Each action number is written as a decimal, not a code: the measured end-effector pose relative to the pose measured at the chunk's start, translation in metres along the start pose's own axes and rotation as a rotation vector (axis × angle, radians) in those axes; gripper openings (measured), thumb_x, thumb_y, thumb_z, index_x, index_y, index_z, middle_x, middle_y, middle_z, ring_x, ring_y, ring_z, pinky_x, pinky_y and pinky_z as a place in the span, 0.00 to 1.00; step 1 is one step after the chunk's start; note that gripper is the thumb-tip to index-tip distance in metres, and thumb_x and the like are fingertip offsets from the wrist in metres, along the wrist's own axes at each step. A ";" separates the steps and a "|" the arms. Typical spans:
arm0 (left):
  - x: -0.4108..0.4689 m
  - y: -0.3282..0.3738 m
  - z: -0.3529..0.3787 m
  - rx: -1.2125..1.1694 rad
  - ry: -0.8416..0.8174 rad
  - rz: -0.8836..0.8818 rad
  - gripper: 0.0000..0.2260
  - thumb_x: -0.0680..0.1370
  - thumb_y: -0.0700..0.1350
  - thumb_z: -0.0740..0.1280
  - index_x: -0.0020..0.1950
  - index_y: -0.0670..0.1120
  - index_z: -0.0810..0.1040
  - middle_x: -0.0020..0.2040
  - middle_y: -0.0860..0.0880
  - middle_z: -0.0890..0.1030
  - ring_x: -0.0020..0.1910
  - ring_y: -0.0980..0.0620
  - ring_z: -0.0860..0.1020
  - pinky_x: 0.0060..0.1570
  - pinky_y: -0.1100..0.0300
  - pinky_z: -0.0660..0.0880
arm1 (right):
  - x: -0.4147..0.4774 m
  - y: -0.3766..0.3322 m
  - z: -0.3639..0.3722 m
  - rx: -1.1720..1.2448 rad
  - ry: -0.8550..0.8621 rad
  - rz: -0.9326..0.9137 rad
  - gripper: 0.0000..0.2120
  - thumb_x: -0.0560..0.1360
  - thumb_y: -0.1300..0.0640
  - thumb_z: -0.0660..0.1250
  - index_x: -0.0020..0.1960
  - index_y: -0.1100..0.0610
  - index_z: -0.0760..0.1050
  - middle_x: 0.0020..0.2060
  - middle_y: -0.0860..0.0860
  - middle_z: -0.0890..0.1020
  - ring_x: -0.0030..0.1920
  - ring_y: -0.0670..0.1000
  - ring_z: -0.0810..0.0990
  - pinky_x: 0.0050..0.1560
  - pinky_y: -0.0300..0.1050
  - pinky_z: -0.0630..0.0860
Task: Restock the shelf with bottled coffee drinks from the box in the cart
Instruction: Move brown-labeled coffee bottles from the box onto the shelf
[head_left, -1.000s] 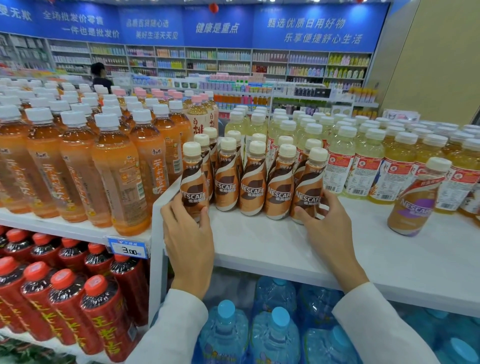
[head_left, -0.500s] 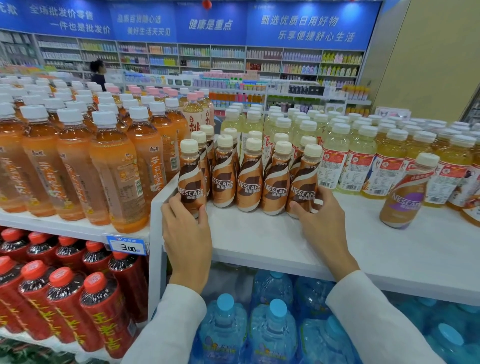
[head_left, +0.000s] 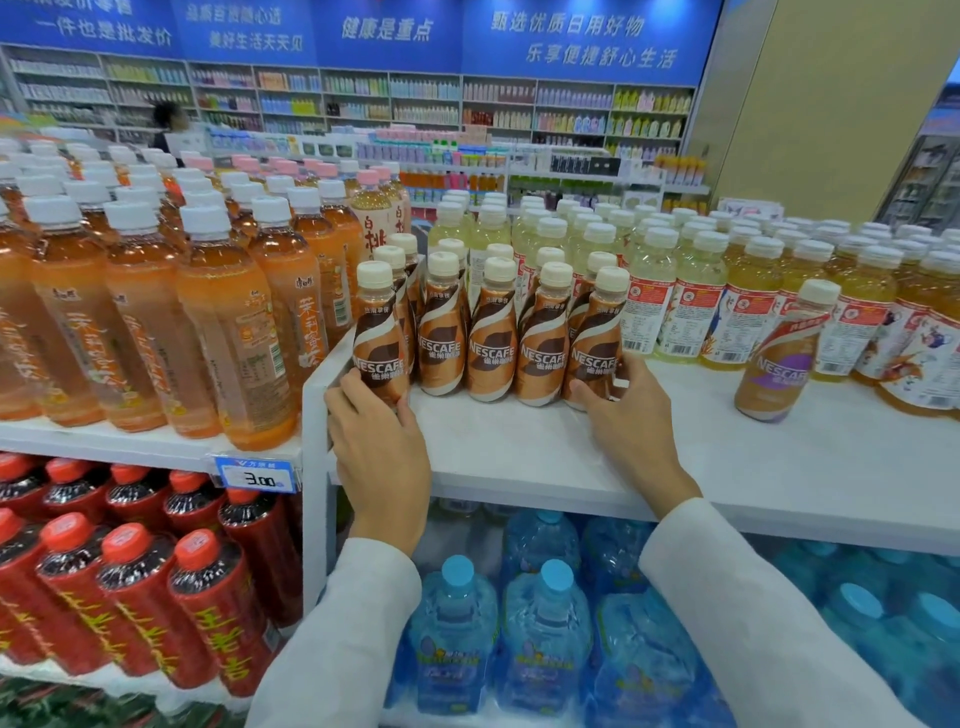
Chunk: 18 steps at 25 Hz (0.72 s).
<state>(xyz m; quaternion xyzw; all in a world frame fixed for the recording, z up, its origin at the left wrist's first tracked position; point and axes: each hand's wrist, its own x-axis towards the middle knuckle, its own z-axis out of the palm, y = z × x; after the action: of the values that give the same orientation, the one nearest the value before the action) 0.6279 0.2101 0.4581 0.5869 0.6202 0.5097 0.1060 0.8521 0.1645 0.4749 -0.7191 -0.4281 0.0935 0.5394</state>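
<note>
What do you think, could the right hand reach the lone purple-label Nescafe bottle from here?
Probably yes: only bare shelf lies between the right hand and the purple-label bottle, which stands alone; it would first need to release the brown bottle it holds.

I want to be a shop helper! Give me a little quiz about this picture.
1. True or false: the left hand grips the leftmost coffee bottle in the front row.
2. Which bottle does the right hand hold? A) a water bottle B) the rightmost coffee bottle in the front row C) a red bottle
3. Fill in: the price tag reads ___.
Key: 1 true; 2 B; 3 3.00
</note>
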 end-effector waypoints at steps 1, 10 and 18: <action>-0.001 -0.001 -0.002 -0.016 -0.010 0.003 0.25 0.80 0.47 0.69 0.73 0.43 0.63 0.68 0.42 0.70 0.66 0.42 0.73 0.60 0.51 0.75 | -0.004 -0.001 -0.001 -0.016 -0.008 0.005 0.28 0.76 0.50 0.74 0.72 0.53 0.70 0.66 0.50 0.78 0.64 0.53 0.79 0.65 0.49 0.75; -0.037 -0.016 -0.038 -0.076 -0.114 0.016 0.25 0.80 0.52 0.66 0.73 0.43 0.67 0.67 0.43 0.73 0.67 0.43 0.70 0.64 0.50 0.68 | -0.107 -0.005 -0.043 -0.006 0.009 0.000 0.23 0.79 0.50 0.70 0.72 0.51 0.72 0.66 0.44 0.78 0.61 0.45 0.78 0.62 0.38 0.73; -0.156 -0.055 -0.107 -0.294 -0.251 -0.128 0.18 0.81 0.49 0.65 0.69 0.46 0.76 0.66 0.50 0.79 0.66 0.49 0.75 0.67 0.53 0.70 | -0.235 0.023 -0.080 0.126 -0.170 0.105 0.21 0.77 0.47 0.71 0.69 0.47 0.75 0.63 0.40 0.80 0.63 0.40 0.77 0.63 0.47 0.77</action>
<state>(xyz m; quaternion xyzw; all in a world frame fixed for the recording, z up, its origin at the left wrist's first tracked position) 0.5605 0.0370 0.3930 0.5836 0.5570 0.5096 0.2991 0.7666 -0.0603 0.4105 -0.6948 -0.4273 0.2090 0.5394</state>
